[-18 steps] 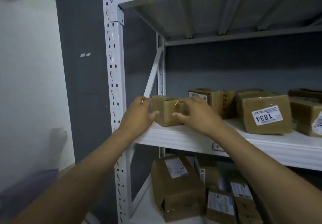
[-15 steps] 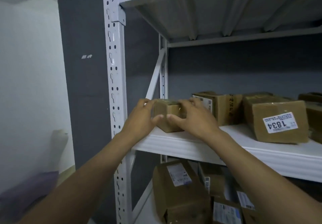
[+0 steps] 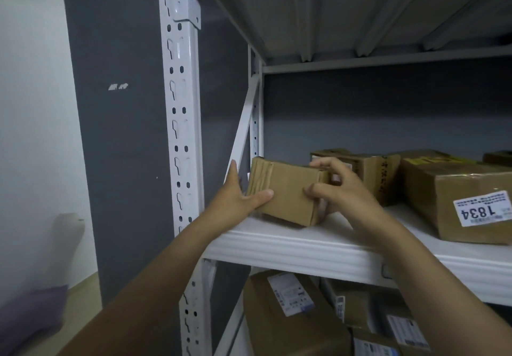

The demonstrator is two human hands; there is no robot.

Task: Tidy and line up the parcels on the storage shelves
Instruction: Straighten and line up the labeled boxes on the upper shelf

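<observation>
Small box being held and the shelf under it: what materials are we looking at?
Small box: brown corrugated cardboard, matte; the creased ridges at its left end and the folded edges show it. Shelf: probably white painted or powder-coated sheet steel; smooth, with a faint sheen and a ribbed front lip. Upright post: same look, with punched keyhole slots. The picture doesn't settle the exact metal.

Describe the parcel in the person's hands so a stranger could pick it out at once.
Find the white metal rack and the shelf at hand height. At its left end, the left hand and right hand grip a small brown parcel. Unlike the larger box marked 1834, its facing side shows no label.
</observation>
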